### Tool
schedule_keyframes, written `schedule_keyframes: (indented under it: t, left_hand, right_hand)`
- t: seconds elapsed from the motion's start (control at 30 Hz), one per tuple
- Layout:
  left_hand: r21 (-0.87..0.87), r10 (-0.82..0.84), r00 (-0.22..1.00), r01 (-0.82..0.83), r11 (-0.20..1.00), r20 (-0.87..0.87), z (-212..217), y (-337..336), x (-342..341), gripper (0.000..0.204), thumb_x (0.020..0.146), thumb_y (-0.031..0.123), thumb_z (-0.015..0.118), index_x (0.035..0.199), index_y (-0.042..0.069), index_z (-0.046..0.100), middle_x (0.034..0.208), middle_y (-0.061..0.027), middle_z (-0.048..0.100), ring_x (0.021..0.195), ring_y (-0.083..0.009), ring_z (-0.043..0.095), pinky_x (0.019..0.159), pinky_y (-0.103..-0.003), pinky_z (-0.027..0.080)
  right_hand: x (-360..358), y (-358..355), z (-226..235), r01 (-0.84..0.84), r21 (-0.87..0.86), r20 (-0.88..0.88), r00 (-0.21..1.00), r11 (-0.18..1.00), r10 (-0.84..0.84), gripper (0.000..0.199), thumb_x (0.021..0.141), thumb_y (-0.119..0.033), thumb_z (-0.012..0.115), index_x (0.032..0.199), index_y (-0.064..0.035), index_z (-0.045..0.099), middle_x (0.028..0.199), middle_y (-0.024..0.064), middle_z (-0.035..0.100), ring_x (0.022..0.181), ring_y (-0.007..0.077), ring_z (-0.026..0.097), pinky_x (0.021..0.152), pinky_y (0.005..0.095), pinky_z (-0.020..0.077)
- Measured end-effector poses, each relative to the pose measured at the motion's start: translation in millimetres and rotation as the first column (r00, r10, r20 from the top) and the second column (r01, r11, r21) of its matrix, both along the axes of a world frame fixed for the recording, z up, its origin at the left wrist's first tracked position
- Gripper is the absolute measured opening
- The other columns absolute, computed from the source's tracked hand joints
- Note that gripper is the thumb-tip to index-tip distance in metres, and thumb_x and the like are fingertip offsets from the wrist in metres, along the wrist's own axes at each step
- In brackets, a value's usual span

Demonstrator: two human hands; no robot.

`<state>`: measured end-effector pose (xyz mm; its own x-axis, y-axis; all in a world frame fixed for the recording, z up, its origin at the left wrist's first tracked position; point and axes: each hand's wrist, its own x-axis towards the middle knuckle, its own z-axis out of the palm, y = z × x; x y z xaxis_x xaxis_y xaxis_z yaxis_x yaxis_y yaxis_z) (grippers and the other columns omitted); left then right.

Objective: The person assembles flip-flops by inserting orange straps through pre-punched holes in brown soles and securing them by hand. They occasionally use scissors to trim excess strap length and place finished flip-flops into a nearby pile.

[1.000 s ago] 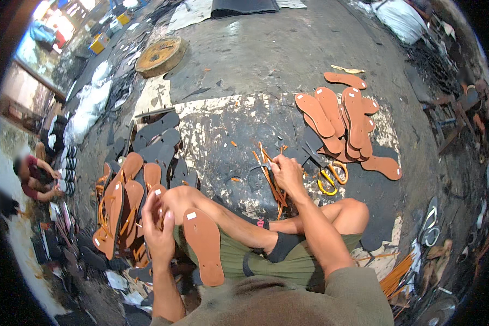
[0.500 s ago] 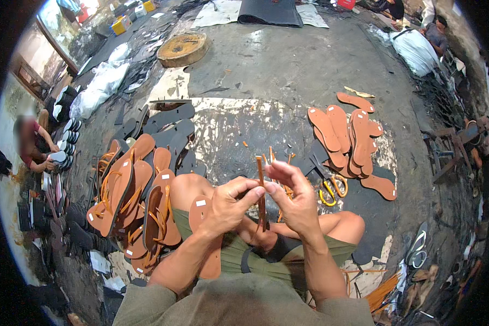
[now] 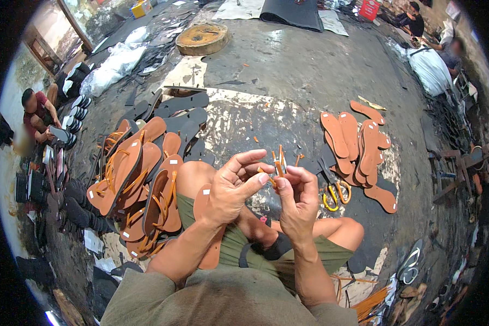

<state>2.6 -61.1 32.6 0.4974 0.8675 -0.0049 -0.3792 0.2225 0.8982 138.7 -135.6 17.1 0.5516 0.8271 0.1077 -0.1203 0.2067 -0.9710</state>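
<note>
In front of my lap, my right hand (image 3: 299, 198) pinches a narrow orange-brown sandal strap (image 3: 279, 169) between thumb and fingertips. My left hand (image 3: 231, 187) is close beside it, its thumb and a fingertip closing on a short slanting end of the strap while the index finger stretches out above. The strap's lower part is hidden by my fingers. On my left thigh, partly behind my left forearm, lies a brown sandal sole (image 3: 201, 202) with a white label.
Finished brown thong sandals (image 3: 126, 176) are heaped at left, beside black soles (image 3: 183, 103). Loose brown soles (image 3: 358, 144) and yellow-handled scissors (image 3: 336, 193) lie at right. A round wooden block (image 3: 202, 39) stands ahead. A person (image 3: 41, 117) handles footwear at far left; others sit far right.
The strap, upright between both hands before, now shows a slanting end between them. My left index finger has lifted and stretched out, and my right fingers have curled in. The view has shifted slightly.
</note>
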Motion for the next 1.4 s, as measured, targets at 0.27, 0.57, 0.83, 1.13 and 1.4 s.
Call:
schedule_keyframes:
  t: [0.27, 0.57, 0.83, 1.13, 1.4]
  left_hand:
    - [0.033, 0.074, 0.997, -0.075, 0.997, 0.023, -8, -4, -1, 0.036, 0.099, 0.002, 0.072, 0.134, -0.001, 0.063, 0.122, -0.0112, 0.073, 0.115, -0.0159, 0.068, 0.102, -0.032, 0.057]
    - [0.070, 0.059, 0.997, -0.062, 0.996, 0.042, -2, -6, 3, 0.035, 0.099, -0.001, 0.070, 0.134, -0.002, 0.064, 0.123, -0.0143, 0.074, 0.117, -0.0176, 0.069, 0.104, -0.033, 0.057]
    - [0.090, 0.071, 0.997, -0.072, 0.993, 0.019, -2, -8, 2, 0.043, 0.099, -0.002, 0.070, 0.140, -0.002, 0.059, 0.127, -0.0177, 0.072, 0.121, -0.0210, 0.069, 0.105, -0.035, 0.057]
    - [0.227, 0.104, 0.975, -0.058, 0.972, -0.196, -7, -6, -10, 0.056, 0.095, 0.011, 0.078, 0.145, 0.000, 0.057, 0.126, -0.0169, 0.073, 0.115, -0.0267, 0.071, 0.100, -0.041, 0.057]
    - [0.548, 0.503, 0.250, 0.557, 0.624, -0.828, -23, -18, -116, 0.076, 0.078, 0.031, 0.086, 0.143, 0.006, 0.056, 0.154, -0.0214, 0.047, 0.143, -0.0396, 0.041, 0.115, -0.053, 0.033]
  right_hand:
    - [12, -3, 15, -0.014, 0.040, 0.501, 0.865, 0.999, -0.008, 0.021, 0.096, 0.001, 0.072, 0.117, -0.0012, 0.072, 0.107, 0.0126, 0.075, 0.095, 0.0205, 0.075, 0.081, 0.0324, 0.0591]
    - [11, 0, 11, -0.082, 0.037, 0.349, 0.935, 0.996, 0.064, 0.018, 0.096, 0.002, 0.073, 0.113, -0.0023, 0.074, 0.107, 0.0091, 0.073, 0.096, 0.0143, 0.070, 0.082, 0.0276, 0.0563]
    - [12, -1, 15, -0.093, -0.007, 0.407, 0.909, 0.996, 0.088, 0.016, 0.093, -0.002, 0.077, 0.109, -0.0042, 0.077, 0.103, 0.0100, 0.075, 0.094, 0.0178, 0.073, 0.082, 0.0309, 0.0584]
    - [16, 1, 6, -0.104, -0.042, 0.435, 0.894, 0.994, 0.112, 0.016, 0.091, -0.001, 0.078, 0.106, -0.0023, 0.075, 0.098, 0.0123, 0.074, 0.091, 0.0195, 0.073, 0.071, 0.0303, 0.0599]
    - [38, -63, 102, -0.450, 0.554, 0.100, 0.872, 0.701, 0.480, 0.009, 0.091, -0.005, 0.076, 0.091, 0.0032, 0.073, 0.088, 0.0137, 0.075, 0.073, 0.0182, 0.071, 0.064, 0.0292, 0.0571]
